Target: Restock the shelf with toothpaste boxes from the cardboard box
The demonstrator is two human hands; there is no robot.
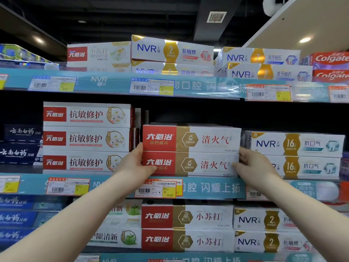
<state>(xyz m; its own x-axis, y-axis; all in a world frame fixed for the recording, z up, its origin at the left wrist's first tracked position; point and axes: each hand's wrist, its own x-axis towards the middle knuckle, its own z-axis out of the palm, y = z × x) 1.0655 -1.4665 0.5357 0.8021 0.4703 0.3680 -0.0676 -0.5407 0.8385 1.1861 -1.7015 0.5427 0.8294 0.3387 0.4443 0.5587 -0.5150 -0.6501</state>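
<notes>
- Left hand (135, 163) grips the left end of the stacked toothpaste boxes (190, 151); thumb lies on the red front of the lower one, fingers wrap round the end.
- Right hand (253, 163) grips the right end of the same stack, thumb on the lower box's white front, fingers curled at the end.
- Toothpaste boxes: two, one on the other, long side facing out, at the front edge of the middle shelf (217, 188), about mid-width. Red, gold and white; print reads "六必治 金色蓝天" and "清火气".
- Just left of them, a stack of three white boxes (86, 138) with a red logo, reading "抗敏修护".
- Just right, touching the right hand, two NVR boxes (294, 143) reading "16 抗口气".
- Far left edge: dark blue boxes (20, 144), "云南白药".
- Shelf front strip is teal, reading "口腔 闪耀上扬"; yellow price tag (166, 188) below the stack shows "25.00".
- Top shelf (105, 82): NVR "2 抗敏感", NVR "7", red Colgate boxes (330, 67) at the right edge.
- Lower shelf: red-gold boxes (187, 228) reading "小苏打", with NVR "2" to their right.
</notes>
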